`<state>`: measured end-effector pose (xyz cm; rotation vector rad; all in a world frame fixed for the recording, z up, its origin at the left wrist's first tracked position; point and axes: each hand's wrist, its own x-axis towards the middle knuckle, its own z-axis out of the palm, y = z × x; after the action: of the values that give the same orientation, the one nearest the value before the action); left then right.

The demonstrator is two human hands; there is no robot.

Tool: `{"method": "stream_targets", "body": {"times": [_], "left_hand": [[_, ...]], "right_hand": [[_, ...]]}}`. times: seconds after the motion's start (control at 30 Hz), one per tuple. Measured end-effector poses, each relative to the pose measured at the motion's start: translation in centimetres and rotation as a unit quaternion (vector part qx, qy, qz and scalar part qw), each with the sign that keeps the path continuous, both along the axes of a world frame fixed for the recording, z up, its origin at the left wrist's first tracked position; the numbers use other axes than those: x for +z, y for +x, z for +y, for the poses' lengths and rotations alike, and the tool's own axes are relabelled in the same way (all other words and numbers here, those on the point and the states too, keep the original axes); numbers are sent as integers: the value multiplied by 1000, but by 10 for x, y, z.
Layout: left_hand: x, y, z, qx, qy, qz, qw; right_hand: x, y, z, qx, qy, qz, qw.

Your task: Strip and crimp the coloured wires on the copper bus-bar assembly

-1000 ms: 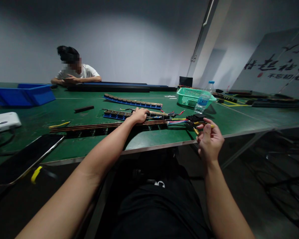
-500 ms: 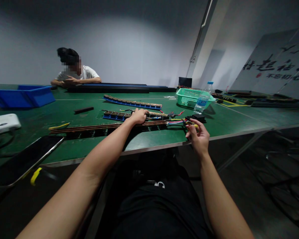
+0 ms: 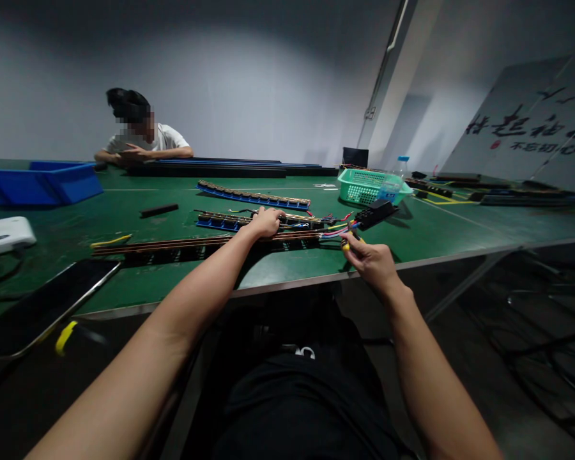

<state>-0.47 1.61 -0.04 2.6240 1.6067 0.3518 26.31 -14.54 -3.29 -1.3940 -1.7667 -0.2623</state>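
My left hand (image 3: 267, 222) lies with bent fingers over a long black strip with copper rails (image 3: 186, 245), gripping it at the table's near side. The fingertips are partly hidden. My right hand (image 3: 371, 259) is closed around the yellow-and-black handles of what look like small pliers (image 3: 353, 237). Their jaws are at the coloured wires (image 3: 333, 234) that leave the strip's right end. A black block-shaped connector (image 3: 376, 214) sits tilted at the far end of these wires. Just beyond my left hand lies a shorter blue-based strip (image 3: 220, 222), partly covered by it.
Another blue-based strip (image 3: 253, 195) lies farther back. A green basket (image 3: 359, 188) and a water bottle (image 3: 391, 185) stand at right. On the left are a blue bin (image 3: 38, 185), a white box (image 3: 4, 236) and a phone (image 3: 52, 306). A person (image 3: 144, 137) sits across the table.
My right hand has turned palm-down and shifted slightly left with the pliers. The black connector has swung up and tilted. My left hand stays in place on the strip.
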Motion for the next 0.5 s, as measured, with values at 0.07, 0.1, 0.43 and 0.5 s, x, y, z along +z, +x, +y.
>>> {"method": "stream_targets", "body": {"times": [0.07,0.1,0.43,0.5], "left_hand": [[0,0,0,0,2,2,1000],[0,0,0,1,2,3,1000],[3,0,-3,7,-5,5,1000],[2,0,-2,5,-4,5,1000]], "right_hand": [[3,4,-1,-11,-12,-76,997],[4,5,-2,-19,-15,-106,994],[15,8,-7,-25,-55,-206,977],[12,10,-8,-7,-59,-162,985]]}}
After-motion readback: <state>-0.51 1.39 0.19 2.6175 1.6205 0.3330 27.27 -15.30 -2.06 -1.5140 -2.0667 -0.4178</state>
